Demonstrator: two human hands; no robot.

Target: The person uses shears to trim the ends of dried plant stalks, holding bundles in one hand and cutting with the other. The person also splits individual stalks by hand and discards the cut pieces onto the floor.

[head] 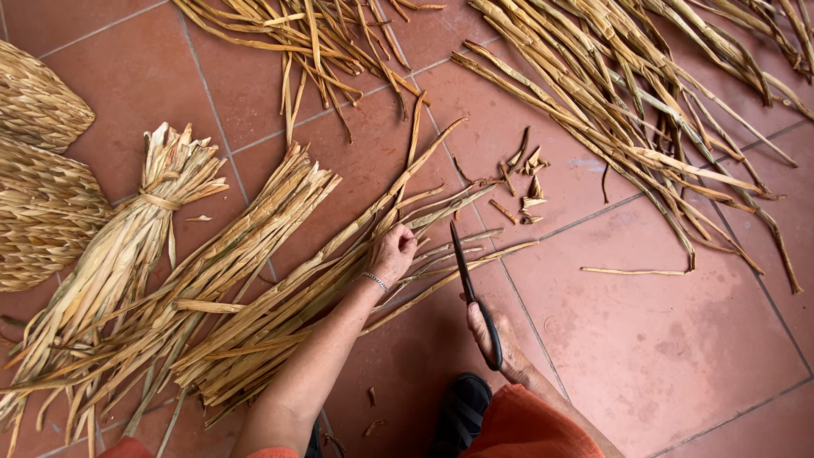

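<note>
My left hand, with a thin bracelet at the wrist, presses down on a sheaf of long dried straw-coloured stalks lying on the red tiled floor; its fingers curl over the stalks near their thin ends. My right hand grips black-handled scissors, blades closed and pointing away from me, just right of the left hand and beside the stalk tips. Small cut-off stalk bits lie on the tile beyond the scissors.
A tied bundle of stalks lies at the left beside two woven straw pieces. Loose stalk piles spread across the top and upper right. A black sandal and orange cloth are at the bottom.
</note>
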